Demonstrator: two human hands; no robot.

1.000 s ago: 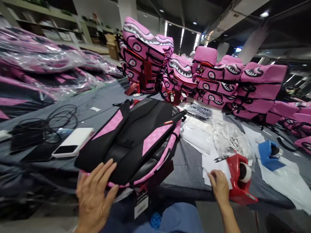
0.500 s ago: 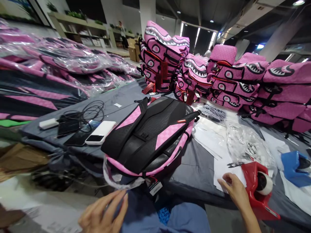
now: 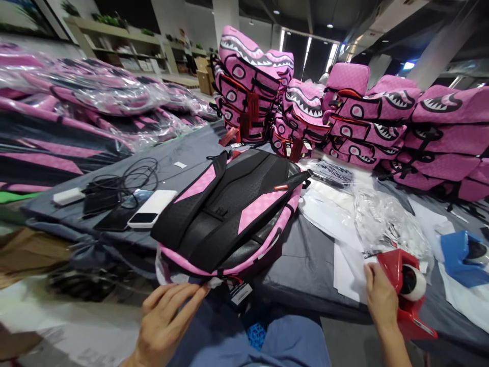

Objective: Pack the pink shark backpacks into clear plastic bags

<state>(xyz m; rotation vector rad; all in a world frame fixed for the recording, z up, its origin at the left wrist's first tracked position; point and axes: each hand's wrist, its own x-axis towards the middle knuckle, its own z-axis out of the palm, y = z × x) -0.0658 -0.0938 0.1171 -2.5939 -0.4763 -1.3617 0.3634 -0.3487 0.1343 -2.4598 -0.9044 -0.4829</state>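
A pink and black backpack (image 3: 229, 214) lies on the grey-covered table with its straps facing up. A clear plastic strip (image 3: 165, 270) hangs from its near edge, beside a black and white tag (image 3: 240, 293). My left hand (image 3: 170, 318) is at that edge, its thumb and fingertips closed on the strip's end. To the right, my right hand (image 3: 383, 294) rests over white paper against the left side of a red tape dispenser (image 3: 395, 265). Its fingers are curled, and what they hold, if anything, is hidden. Small dark snips (image 3: 370, 254) show just above its fingertips.
Pink shark-mouth backpacks (image 3: 248, 66) are stacked at the back and right. Plastic-wrapped bags (image 3: 95, 97) are piled at the left. A white power bank (image 3: 151, 209) and black cables (image 3: 141, 173) lie left of the backpack. Crumpled clear plastic (image 3: 389, 219) and a blue tape dispenser (image 3: 456, 260) are at right.
My left hand has moved up to the backpack's near edge and closed on the plastic strip. My right hand has shifted right against the red dispenser, its fingers more curled.
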